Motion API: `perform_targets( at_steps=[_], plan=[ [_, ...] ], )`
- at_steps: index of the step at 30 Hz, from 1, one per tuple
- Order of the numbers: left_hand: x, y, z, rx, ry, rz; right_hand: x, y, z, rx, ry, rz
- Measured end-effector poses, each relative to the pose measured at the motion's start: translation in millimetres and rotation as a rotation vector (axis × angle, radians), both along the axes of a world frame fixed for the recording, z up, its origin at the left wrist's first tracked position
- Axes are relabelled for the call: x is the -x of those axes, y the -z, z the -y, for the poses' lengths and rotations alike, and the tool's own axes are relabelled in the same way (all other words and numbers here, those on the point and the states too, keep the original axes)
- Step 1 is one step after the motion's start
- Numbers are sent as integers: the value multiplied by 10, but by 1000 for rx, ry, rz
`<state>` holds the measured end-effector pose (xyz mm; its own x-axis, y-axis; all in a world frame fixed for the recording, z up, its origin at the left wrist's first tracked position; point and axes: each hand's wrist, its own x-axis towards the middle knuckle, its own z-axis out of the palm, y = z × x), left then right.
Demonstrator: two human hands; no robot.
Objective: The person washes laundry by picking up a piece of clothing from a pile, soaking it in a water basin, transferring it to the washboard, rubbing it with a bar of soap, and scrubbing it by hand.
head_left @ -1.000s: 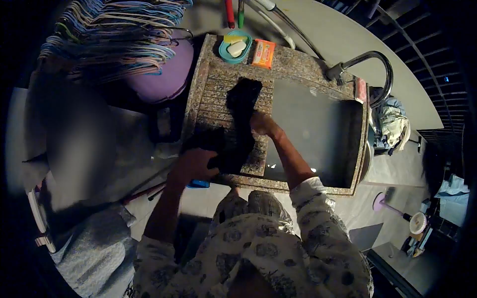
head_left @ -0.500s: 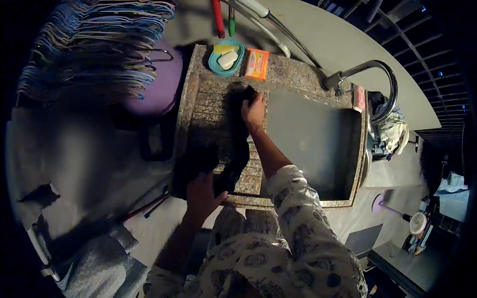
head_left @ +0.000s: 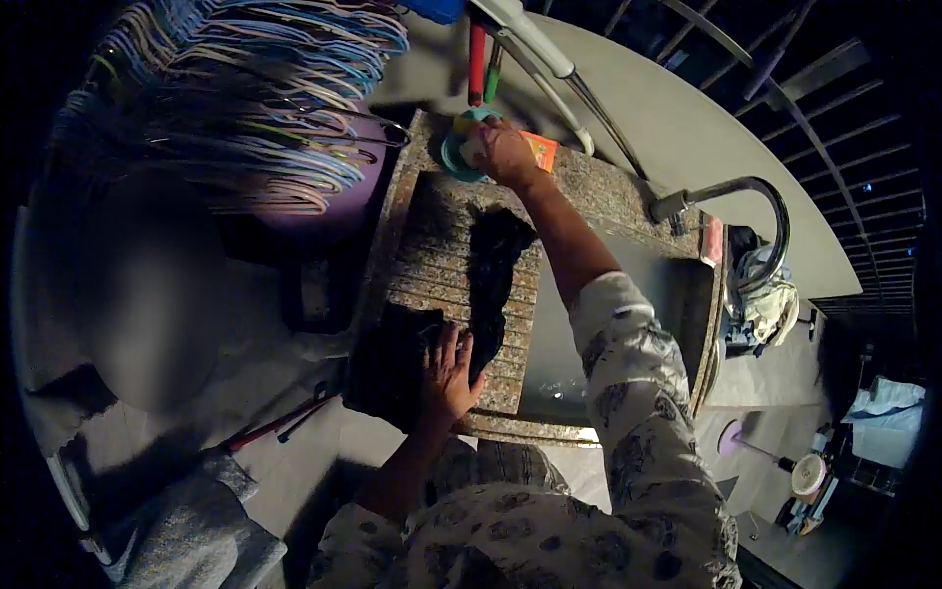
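Observation:
A dark wet-looking garment (head_left: 392,365) is spread over the ribbed stone washboard (head_left: 432,257), part of it trailing up toward the back. My left hand (head_left: 451,381) lies flat on the cloth near the front edge, fingers extended. At the back of the washboard, my right hand (head_left: 507,157) is over the teal soap dish (head_left: 450,160), its fingers closed around a white bar of soap (head_left: 472,152). The fingertips are partly hidden. An orange packet (head_left: 543,150) sits just beside that hand, partly covered by it.
To the right of the washboard is a sink basin (head_left: 574,339) holding water, with a curved metal faucet (head_left: 775,211) over it. Many hangers (head_left: 245,128) hang at the left above a purple tub (head_left: 368,147). Crumpled clothes (head_left: 770,304) lie beyond the sink's right side.
My right hand has left the garment and moved back to the soap in the dish. My left hand has shifted right and now lies flat on the cloth. The view has shifted slightly.

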<state>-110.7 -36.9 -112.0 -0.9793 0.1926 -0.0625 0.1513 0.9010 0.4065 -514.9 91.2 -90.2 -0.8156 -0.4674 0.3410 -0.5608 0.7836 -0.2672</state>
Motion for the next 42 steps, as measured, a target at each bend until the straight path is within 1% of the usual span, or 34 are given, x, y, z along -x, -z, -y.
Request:
perform_targets(
  at_steps=[2,3,4,6,8,11,14,16,19,20,22,24,27,29,30,31,33,34,36,39,40,41,42],
  plan=[
    [15,-6,9,-16,-7,21,112,-72,-17,-239,-101,286],
    [-2,-3,17,-25,-11,33,172,-3,-31,-233,-152,199],
    [-24,3,23,-25,-10,-22,211,52,-81,-227,-201,111],
    [-13,11,8,4,-19,30,275,89,-80,-266,-212,120],
    [10,13,-4,10,-23,48,174,-202,63,-354,-131,309],
    [3,26,9,2,-23,31,202,22,18,-271,-208,21],
    [-13,37,3,2,-25,22,230,152,-22,-200,-200,119],
    [-16,17,1,-21,-28,21,403,112,-82,-196,-496,133],
    [-24,43,-7,-45,-41,16,409,112,-174,167,-430,469],
    [-31,50,-3,-44,-40,6,340,139,-193,49,-392,209],
    [-27,57,2,-43,-31,-19,407,272,-253,-87,-336,-29],
    [-14,66,15,-43,-20,-19,606,523,-277,-123,-309,17],
    [-11,89,31,-96,-31,-42,329,1,-182,155,-361,314],
    [-9,118,25,-120,-55,-20,397,230,-227,170,-385,223],
    [-19,146,20,-115,-69,15,378,235,-220,178,-396,178],
    [-34,174,19,-110,-81,51,351,251,-210,109,-355,134],
    [-73,246,17,-64,-82,-37,238,193,-181,-29,-265,43],
    [-80,255,18,-43,-81,-80,174,65,-151,56,-246,73],
    [-42,278,24,-133,-131,-48,26,-195,-98,226,-209,136],
    [-42,335,27,-229,-193,38,-555,-480,-217,412,-123,86],
    [-32,357,19,-255,-211,70,-876,-485,-322,501,-81,51],
    [3,270,3,-300,-274,158,-1251,-491,-442,589,-36,13],
    [48,106,-8,-342,-333,248,-1599,-344,-595,601,52,6]
  ],
)
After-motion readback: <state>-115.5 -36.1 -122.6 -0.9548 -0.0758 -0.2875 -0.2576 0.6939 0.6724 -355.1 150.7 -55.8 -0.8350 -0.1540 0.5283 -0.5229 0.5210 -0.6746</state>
